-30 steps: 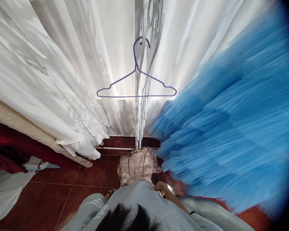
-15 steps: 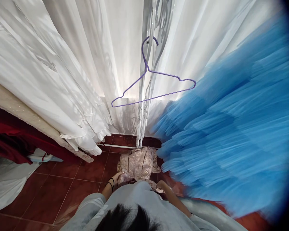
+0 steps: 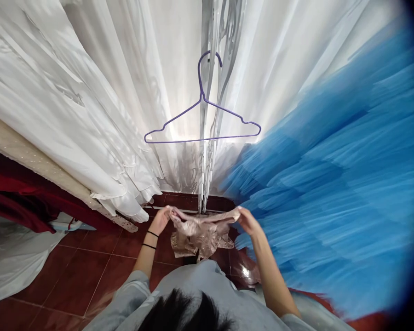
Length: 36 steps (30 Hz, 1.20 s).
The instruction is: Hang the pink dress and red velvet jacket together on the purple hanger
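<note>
A shiny pinkish-beige garment [image 3: 202, 232] is stretched out in front of my body, its upper edge pulled taut between both hands. My left hand [image 3: 161, 218], with two dark bands on the wrist, pinches the left end of that edge. At the right end, my right hand [image 3: 247, 219] grips the opposite corner. The rest of the cloth droops below in crumpled folds. Above and beyond it, a purple hanger [image 3: 202, 96] hangs with nothing on it, by its hook from a white ornate metal rack [image 3: 207, 174].
White draped fabric [image 3: 100, 115] hangs at the left and behind the rack. A large blue tulle dress [image 3: 331, 184] fills the right side. Dark red cloth [image 3: 31, 188] hangs at the far left. The floor is red tile [image 3: 72, 276].
Both hands have moved forward and apart, raising and spreading the garment's edge from close to my body. The purple hanger has swung and shifted slightly left.
</note>
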{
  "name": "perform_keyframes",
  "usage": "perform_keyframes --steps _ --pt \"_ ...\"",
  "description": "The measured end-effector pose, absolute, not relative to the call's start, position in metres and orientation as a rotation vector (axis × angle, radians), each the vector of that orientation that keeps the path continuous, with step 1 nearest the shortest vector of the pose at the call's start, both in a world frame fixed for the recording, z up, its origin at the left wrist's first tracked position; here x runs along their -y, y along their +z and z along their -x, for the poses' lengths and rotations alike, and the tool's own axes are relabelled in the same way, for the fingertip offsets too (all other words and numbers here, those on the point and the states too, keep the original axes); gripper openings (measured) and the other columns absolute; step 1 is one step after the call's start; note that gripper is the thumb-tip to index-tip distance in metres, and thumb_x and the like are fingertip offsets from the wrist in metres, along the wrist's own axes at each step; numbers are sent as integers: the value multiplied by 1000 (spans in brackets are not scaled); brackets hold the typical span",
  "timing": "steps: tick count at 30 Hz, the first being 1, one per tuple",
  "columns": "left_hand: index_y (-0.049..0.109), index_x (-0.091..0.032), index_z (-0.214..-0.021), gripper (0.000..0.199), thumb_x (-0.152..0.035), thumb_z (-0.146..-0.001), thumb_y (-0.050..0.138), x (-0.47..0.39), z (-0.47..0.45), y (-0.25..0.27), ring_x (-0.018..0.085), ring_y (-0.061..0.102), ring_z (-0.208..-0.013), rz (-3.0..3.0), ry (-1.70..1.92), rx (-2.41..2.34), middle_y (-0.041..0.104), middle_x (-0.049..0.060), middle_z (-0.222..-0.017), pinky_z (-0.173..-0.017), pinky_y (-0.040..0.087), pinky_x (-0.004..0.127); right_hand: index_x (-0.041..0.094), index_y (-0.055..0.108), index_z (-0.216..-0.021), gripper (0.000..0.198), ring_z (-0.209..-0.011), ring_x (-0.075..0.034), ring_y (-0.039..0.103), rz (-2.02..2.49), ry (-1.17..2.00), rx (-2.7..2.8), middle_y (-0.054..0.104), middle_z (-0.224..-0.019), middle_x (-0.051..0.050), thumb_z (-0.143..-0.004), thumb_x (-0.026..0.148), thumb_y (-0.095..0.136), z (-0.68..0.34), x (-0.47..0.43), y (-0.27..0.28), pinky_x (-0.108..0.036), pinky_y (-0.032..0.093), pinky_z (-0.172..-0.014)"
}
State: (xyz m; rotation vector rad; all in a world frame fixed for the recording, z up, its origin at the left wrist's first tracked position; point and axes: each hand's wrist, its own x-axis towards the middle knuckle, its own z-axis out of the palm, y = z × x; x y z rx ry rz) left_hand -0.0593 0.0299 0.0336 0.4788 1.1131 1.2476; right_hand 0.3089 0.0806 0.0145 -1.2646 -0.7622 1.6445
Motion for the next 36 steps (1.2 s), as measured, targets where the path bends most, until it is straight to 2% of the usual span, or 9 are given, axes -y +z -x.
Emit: perform_keyframes --steps 2,6,10,14,18,23,30,34,36 --pt "62 -17 -65 31 -34 -91 57 -47 77 52 13 59 -58 -483 1378 -1075 59 0 -57 -81 56 32 23 66 -69 50 -64 -15 61 1099 1569 702 67 -68 2 -44 62 87 -324 -100 41 -28 52 -65" --pt "69 -19 -72 21 -35 -82 61 -42 79 58 19 63 -61 -576 1342 -1080 64 3 -62 -80 57 37 25 72 -80 48 -83 -24 70 937 1612 762 76 -88 -5 -55 64 83 -318 -93 61 -36 57 -75" --pt "71 -21 -68 3 -21 -70 69 -15 59 18 23 68 -73 -531 1247 -1213 72 7 -73 -74 55 34 19 71 -70 39 -71 -23 70 1116 1924 911 73 -70 -5 -52 47 90 -275 -56 20 -33 56 -70" --pt "76 -19 -72 13 -23 -63 66 -14 64 -2 21 71 -76 -427 1359 -1185 75 9 -79 -71 57 29 19 73 -70 27 -65 -17 67 1101 1799 699 74 -70 -2 -51 33 87 -262 -60 -4 -26 55 -64" --pt "75 -17 -67 20 -17 -51 63 -51 93 37 17 65 -62 -457 1513 -1106 73 5 -69 -58 54 25 21 74 -68 19 -68 -14 66 928 1596 723 75 -74 -1 -50 21 76 -289 -99 35 -21 55 -65" --pt "75 -15 -68 27 -9 -41 75 -113 120 118 17 68 -68 -764 1775 -1088 75 4 -71 -65 55 24 21 75 -76 19 -55 -16 62 851 1533 1013 74 -72 -4 -58 24 80 -299 -123 113 -26 51 -51" --pt "70 -17 -68 34 -23 -39 87 -182 131 173 11 66 -69 -821 2152 -1031 74 0 -73 -70 53 21 21 76 -68 36 -55 -16 61 736 1391 1189 70 -65 0 -38 23 95 -246 -123 166 -25 52 -51" --pt "71 -17 -72 37 -32 -44 91 -201 134 185 14 69 -78 -972 2080 -1019 75 2 -80 -74 54 23 21 81 -85 40 -42 -12 51 783 1385 1183 67 -57 0 -49 33 93 -243 -125 173 -23 44 -39" --pt "73 -17 -74 39 -29 -43 92 -207 130 191 15 68 -75 -1079 2010 -1061 74 2 -76 -74 54 24 21 81 -92 42 -44 -14 54 799 1346 1143 70 -61 -2 -54 36 90 -250 -129 172 -26 46 -41"
